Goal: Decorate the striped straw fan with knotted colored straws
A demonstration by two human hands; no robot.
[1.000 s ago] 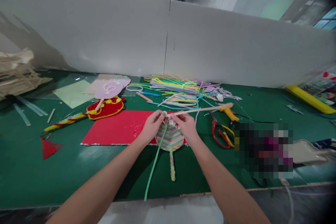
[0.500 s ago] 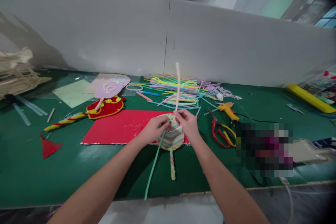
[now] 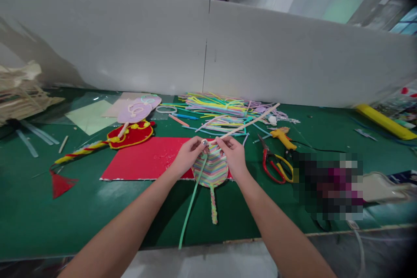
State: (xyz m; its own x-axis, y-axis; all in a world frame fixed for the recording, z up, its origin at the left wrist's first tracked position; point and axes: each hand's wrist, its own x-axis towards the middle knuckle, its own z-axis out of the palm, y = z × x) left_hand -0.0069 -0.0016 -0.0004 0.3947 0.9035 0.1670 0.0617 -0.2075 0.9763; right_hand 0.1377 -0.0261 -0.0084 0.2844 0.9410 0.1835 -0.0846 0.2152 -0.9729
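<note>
Fuzzy, pastel-striped material forms the round fan (image 3: 211, 173) at the centre of the work area, overlapping the near edge of the red board (image 3: 140, 160). Take the fan as the clock centre, with 12 o'clock away from the person. Whether the fan rests flat or is slightly lifted cannot be told.

Left hand (image 3: 189, 155): at 10 o'clock, thumb and fingertips closed in a pinch on the near end of the pale strip (image 3: 250, 122); whether the fan's rim is caught too is hidden. Right hand (image 3: 235, 156): at 2 o'clock, thumb and forefinger closed on the same strip, a short span from the left fingertips.

For good handling, keep the pinches close together, hold the span lightly taut and avoid sharp kinks; the strip probably bends easily and keeps its set. Guide the long free end, which points to 2 o'clock, clear of the green strip (image 3: 190, 210).

Shapes and textures: the fan bears chevron bands; its narrow, mottled handle (image 3: 213, 208) points to 6 o'clock. The slender green strip trails between 6 and 7 o'clock. Loose plush strips (image 3: 215, 106) lie heaped at 12 o'clock. Metal-bladed scissors (image 3: 266, 153) lie at 3 o'clock.
</note>
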